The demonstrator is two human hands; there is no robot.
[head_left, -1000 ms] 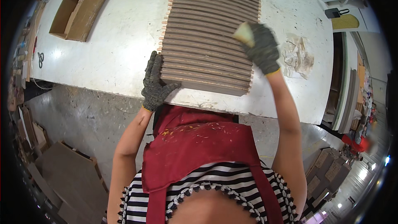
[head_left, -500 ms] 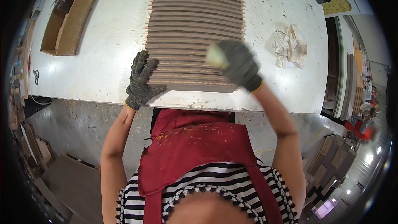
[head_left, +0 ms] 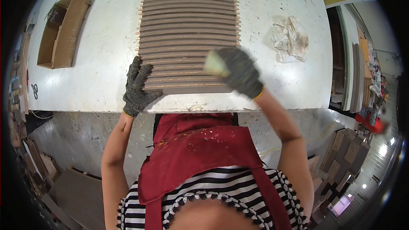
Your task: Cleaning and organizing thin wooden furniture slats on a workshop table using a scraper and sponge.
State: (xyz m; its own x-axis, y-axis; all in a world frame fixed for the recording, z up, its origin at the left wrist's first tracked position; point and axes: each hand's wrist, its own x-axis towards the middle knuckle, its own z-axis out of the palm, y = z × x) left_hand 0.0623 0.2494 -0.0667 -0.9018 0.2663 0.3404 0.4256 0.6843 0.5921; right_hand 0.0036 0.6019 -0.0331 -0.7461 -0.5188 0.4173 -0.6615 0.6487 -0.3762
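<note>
A row of brown wood-grain strips (head_left: 187, 38) lies packed side by side on the white table, with small pale pegs sticking out at both ends. My left hand (head_left: 138, 89), in a dark knitted glove, rests at their near left corner. Its fingers are spread along the left ends and the thumb lies along the nearest strip. In my right hand (head_left: 243, 73), gloved alike and smeared by motion, is a pale yellow-green sponge (head_left: 216, 64). The sponge is over the near right part of the strips; blur hides whether it touches them.
An open cardboard box (head_left: 70, 38) stands on the table (head_left: 106, 47) at the left. Crumpled stained paper (head_left: 289, 40) lies to the right. Scissors (head_left: 35, 90) are near the left edge. Boards (head_left: 346, 155) are stacked on the floor at the right.
The whole view has shifted a little, so the strips appear farther left. My right hand is still in motion with the sponge. My left hand keeps its place at the corner.
</note>
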